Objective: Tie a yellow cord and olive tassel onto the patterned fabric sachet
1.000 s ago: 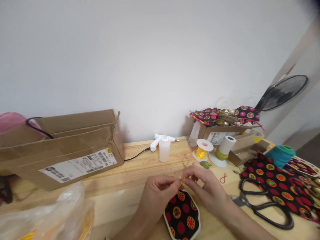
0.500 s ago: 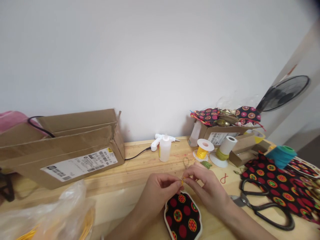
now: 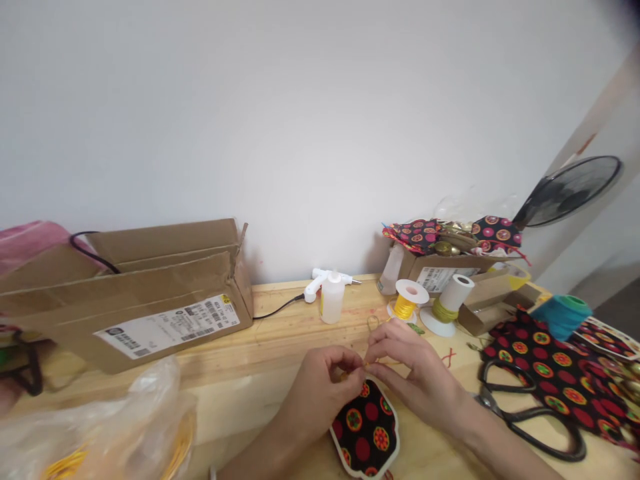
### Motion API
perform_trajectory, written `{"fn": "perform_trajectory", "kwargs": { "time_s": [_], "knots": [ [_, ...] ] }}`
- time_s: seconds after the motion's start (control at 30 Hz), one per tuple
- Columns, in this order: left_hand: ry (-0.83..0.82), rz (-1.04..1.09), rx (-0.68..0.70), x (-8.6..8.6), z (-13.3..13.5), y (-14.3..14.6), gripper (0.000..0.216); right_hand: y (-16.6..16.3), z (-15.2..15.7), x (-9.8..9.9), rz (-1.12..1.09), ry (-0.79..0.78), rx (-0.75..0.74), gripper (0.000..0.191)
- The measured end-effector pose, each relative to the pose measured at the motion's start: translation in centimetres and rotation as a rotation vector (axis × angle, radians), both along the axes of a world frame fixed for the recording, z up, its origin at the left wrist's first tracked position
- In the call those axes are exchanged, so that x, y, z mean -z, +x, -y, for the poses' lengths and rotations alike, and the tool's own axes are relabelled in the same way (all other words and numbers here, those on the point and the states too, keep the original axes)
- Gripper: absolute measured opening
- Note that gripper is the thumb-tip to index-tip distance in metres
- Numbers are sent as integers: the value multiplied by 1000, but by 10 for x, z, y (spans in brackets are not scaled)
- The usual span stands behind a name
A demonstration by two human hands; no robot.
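At bottom centre, left hand (image 3: 320,390) and right hand (image 3: 415,370) pinched yellow cord (image 3: 367,364), mostly finger-hidden; the fabric patch (image 3: 367,427), upper end partly covered, ran lengthwise up-frame.

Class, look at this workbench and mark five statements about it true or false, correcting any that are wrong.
1. The scissors lie to the right of the right hand. True.
2. The left hand grips the scissors. False: its fingers are by the pale-edged piece.
3. The yellow cord spool stands left of the olive cord spool. True.
4. The clear bottle stands upright. True.
5. The pale-edged piece is plain green inside. False: it is black with red, orange and green motifs.
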State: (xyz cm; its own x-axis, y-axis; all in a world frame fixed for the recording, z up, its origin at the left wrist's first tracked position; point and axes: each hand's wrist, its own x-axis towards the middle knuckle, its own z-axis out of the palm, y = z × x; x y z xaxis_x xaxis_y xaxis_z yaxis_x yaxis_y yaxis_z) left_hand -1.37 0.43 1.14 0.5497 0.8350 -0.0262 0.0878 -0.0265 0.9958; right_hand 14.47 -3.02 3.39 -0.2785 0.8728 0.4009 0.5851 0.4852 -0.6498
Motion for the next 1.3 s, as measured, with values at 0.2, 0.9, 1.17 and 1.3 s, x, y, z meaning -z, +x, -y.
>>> {"fn": "perform_trajectory", "kwargs": {
  "time_s": [0.2,0.9,1.17,1.3],
  "knots": [
    [57,79,32,-2,6,0,8,8,-12,-13,-387,-695,-44,11],
    [-243,385,-322,-2,13,6,16,-29,-1,9,-323,25,248,12],
    [105,145,-337,-6,7,-1,10,-13,3,-9,654,450,62,22],
    [278,7,-242,-11,5,-4,14,-5,-2,-33,813,432,-108,27]
  ]
}}
